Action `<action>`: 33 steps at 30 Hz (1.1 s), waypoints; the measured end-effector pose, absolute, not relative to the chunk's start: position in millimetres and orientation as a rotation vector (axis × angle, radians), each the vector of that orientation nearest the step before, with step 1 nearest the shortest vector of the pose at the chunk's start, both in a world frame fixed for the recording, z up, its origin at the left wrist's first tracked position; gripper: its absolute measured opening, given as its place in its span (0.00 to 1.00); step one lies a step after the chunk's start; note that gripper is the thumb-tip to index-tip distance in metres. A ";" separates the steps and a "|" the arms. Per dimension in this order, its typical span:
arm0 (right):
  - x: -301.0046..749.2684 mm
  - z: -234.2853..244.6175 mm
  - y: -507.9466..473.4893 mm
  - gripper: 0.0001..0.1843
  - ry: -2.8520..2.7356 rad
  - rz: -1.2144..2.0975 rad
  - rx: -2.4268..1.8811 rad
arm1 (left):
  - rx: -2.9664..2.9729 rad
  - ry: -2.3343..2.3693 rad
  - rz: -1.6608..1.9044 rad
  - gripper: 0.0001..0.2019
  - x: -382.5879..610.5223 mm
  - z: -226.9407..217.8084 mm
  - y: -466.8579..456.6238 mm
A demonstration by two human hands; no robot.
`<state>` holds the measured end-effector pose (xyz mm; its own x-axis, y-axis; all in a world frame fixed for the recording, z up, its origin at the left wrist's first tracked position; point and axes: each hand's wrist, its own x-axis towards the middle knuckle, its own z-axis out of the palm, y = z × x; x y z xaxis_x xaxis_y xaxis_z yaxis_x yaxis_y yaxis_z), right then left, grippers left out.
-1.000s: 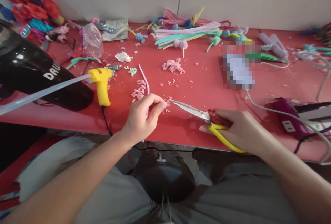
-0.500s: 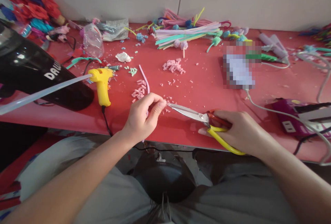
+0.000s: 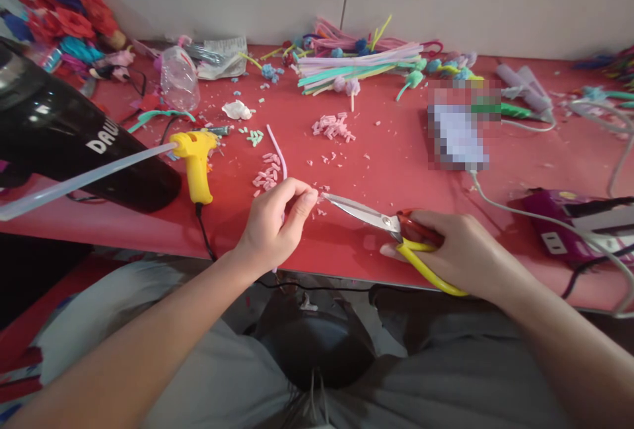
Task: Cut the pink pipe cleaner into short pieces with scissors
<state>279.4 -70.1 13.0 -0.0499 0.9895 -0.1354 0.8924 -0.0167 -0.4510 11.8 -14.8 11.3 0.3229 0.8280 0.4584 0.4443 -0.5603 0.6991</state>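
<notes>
Compared with a second ago, I see the scissors and the right hand sitting slightly lower. Against half a second ago, though, the blade tips have risen a touch and drawn slightly away from the left hand.

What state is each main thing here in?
Red-and-yellow-handled steel scissors: in the right hand, blades nearly or fully shut.
Left hand: thumb and forefinger pinched together.
Thin lilac stem: curved, partly hidden by the left hand.
Small pink oblong bits: loose, mainly in two heaps.
Yellow plastic glue gun: translucent stick inserted, cable attached.
Small white wad: crumpled.
</notes>
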 end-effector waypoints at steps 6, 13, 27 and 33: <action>279.7 11.7 -70.6 0.33 -2.040 0.624 -1.976 | 2.144 1.124 1.146 0.09 11.7 10.9 -14.5; 279.8 10.1 -67.9 0.35 -1.994 0.645 -2.037 | 2.150 1.126 1.141 0.09 12.8 11.8 -14.3; 281.2 11.8 -69.6 0.34 -2.029 0.654 -2.009 | 2.165 1.129 1.133 0.09 12.6 10.7 -13.9; 282.1 9.6 -68.1 0.34 -1.991 0.657 -2.016 | 2.161 1.126 1.131 0.09 12.1 9.6 -13.6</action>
